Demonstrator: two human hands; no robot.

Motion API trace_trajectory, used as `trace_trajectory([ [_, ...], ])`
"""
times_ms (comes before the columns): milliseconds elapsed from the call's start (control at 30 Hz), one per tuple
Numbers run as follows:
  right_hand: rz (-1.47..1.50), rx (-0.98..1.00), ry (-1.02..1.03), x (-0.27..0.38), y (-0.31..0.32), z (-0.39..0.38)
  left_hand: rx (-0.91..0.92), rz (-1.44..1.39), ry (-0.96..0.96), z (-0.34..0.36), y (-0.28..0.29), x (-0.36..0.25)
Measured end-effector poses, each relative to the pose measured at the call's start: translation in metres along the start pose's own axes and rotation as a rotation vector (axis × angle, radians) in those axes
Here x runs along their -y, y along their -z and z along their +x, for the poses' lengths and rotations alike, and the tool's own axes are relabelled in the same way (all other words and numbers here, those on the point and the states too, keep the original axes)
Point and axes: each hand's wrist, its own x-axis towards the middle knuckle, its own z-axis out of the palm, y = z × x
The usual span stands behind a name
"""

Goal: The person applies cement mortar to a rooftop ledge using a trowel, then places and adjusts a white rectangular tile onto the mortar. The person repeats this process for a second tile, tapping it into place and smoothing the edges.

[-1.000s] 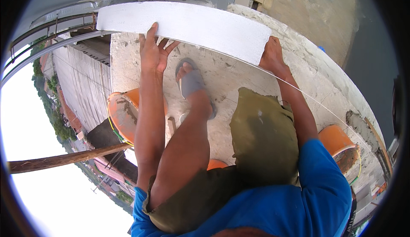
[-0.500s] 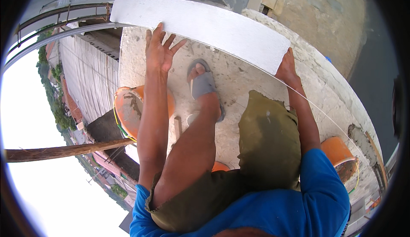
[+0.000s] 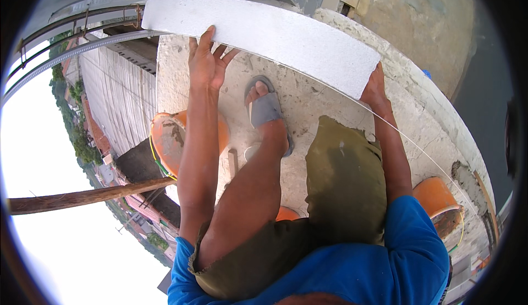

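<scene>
White block [image 3: 275, 33] rests against both hands' fingertips.

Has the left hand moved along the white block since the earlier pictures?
Cannot tell. The left hand rests at the near edge of the white block, but the camera shifted, so any sliding along the concrete wall top is unclear.

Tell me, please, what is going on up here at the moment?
A person crouches on a concrete ledge, holding a long white block with both hands. The left hand presses its near face; the right hand is at its right end. A taut string runs along the ledge, and an orange bucket sits on the left.
</scene>
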Motion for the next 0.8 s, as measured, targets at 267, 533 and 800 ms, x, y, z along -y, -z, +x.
trace_trajectory([
  [267,0.006,-0.004,0.023,0.002,0.001,0.002,0.025,-0.076,0.023,0.008,0.007,0.001],
  [533,0.042,-0.066,0.018,0.004,0.007,0.002,0.018,-0.014,-0.013,0.000,0.005,0.004],
  [800,0.018,0.096,-0.114,0.007,0.007,-0.003,-0.036,-0.148,0.052,-0.019,0.038,0.027],
])
